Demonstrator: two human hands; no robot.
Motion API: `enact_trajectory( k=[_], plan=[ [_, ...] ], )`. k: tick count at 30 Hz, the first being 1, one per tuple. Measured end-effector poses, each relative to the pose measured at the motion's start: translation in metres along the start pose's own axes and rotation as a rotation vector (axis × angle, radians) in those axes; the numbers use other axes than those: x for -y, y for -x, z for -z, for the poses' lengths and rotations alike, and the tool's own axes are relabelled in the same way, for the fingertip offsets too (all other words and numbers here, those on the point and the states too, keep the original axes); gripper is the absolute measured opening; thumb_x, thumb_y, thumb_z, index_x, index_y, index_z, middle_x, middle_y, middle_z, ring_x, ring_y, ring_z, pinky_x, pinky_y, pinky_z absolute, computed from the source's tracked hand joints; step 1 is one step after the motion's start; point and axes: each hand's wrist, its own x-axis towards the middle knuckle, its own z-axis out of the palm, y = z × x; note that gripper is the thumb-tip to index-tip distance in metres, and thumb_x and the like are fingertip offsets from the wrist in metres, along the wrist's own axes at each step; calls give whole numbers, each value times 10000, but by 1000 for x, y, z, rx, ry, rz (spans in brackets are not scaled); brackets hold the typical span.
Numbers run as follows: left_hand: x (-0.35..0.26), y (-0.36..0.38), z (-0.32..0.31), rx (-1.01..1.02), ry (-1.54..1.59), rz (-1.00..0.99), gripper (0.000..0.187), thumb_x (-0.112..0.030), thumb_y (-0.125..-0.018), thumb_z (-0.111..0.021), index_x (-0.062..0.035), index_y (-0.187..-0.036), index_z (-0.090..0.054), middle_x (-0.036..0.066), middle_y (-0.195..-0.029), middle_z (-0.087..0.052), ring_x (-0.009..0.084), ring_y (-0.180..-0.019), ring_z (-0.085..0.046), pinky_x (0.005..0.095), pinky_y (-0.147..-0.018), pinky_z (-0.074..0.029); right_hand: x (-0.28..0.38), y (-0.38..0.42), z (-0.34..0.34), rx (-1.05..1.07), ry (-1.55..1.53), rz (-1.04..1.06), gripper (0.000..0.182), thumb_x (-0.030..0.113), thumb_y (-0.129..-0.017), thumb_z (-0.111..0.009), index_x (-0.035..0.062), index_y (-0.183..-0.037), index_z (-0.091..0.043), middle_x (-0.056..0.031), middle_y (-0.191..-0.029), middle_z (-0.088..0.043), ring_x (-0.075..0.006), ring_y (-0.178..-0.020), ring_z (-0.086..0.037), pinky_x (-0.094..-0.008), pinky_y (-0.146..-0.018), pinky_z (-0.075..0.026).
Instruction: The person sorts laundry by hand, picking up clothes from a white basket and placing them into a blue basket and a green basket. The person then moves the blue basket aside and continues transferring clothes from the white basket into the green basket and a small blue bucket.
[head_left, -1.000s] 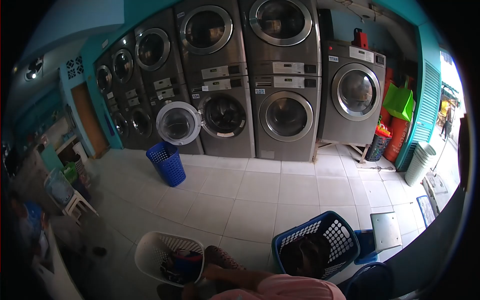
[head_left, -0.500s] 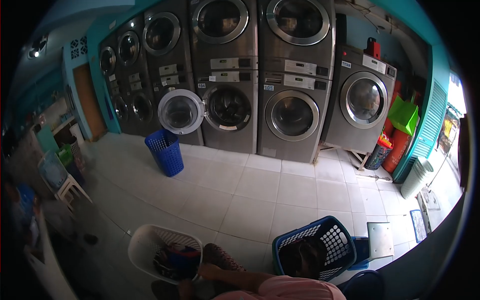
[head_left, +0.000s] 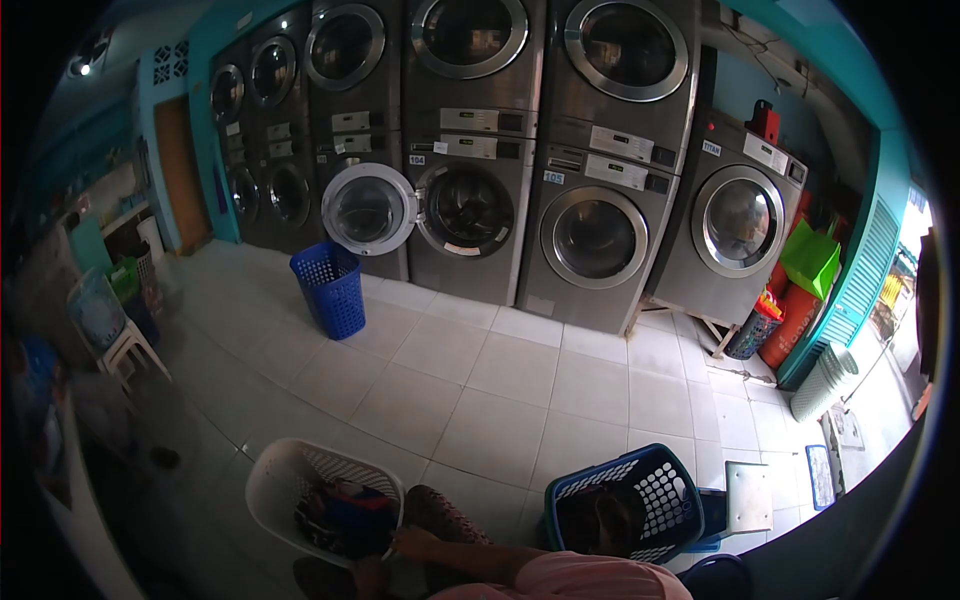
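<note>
A white laundry basket (head_left: 275, 460) with dark, blue and red clothes (head_left: 350, 515) in it stands in front of my legs. My right hand (head_left: 412, 545) is at the basket's near right corner, its fingers curled in. A small pale sliver shows by those fingers; I cannot make out whether it is the rim or a held thing. Close beside it, at the bottom edge, is my left hand (head_left: 370, 577), dark and with its fingers hidden. To the right, a dark blue basket (head_left: 668, 500) holds dark clothes (head_left: 605, 520).
Stacked grey machines line the far wall; one lower door (head_left: 370, 210) hangs open. A blue basket (head_left: 330, 295) stands before it. A stool (head_left: 748, 497) is beside the dark blue basket. White baskets (head_left: 825, 382) stand by the doorway, and a white chair (head_left: 130, 345) is at left.
The view has shifted and tilted slightly. Both hands stay close together by the white basket, and a pale sliver now shows by my right fingers. The baskets and machine door look unchanged.
</note>
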Motion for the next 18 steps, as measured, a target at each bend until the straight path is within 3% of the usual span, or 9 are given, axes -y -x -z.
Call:
enact_trajectory(
  k=[5,7,11,18],
  plan=[
    [3,-7,-5,101,24,59,177,-209,-716,-483,-90,-825,-555,90,-815,-580,251,-823,-558,497,-814,-299,0,0,-3,-14,-9,0,377,180,-756,-451,95,-1123,-457,-148,-1247,-349,-268,-1120,-368,-395,-868,-342],
    [5,-9,-8,134,4,60,176,-209,-716,-484,-91,-825,-556,85,-813,-582,249,-814,-560,509,-812,-294,3,3,-4,-179,35,-17,407,178,-760,-446,81,-1154,-427,-160,-1267,-321,-281,-1140,-346,-407,-869,-337],
    [5,-10,-7,211,12,66,175,-207,-716,-485,-95,-825,-563,80,-803,-588,254,-806,-564,536,-821,-277,2,3,-5,-172,14,-1,441,173,-758,-446,73,-1184,-392,-168,-1281,-299,-293,-1154,-330,-411,-875,-332],
    [0,-6,2,160,14,78,149,-193,-679,-519,-87,-772,-569,87,-737,-577,266,-760,-565,491,-781,-320,-3,-8,-23,-136,59,7,451,194,-748,-464,86,-1181,-397,-167,-1272,-313,-307,-1172,-307,-418,-894,-317]
  ],
)
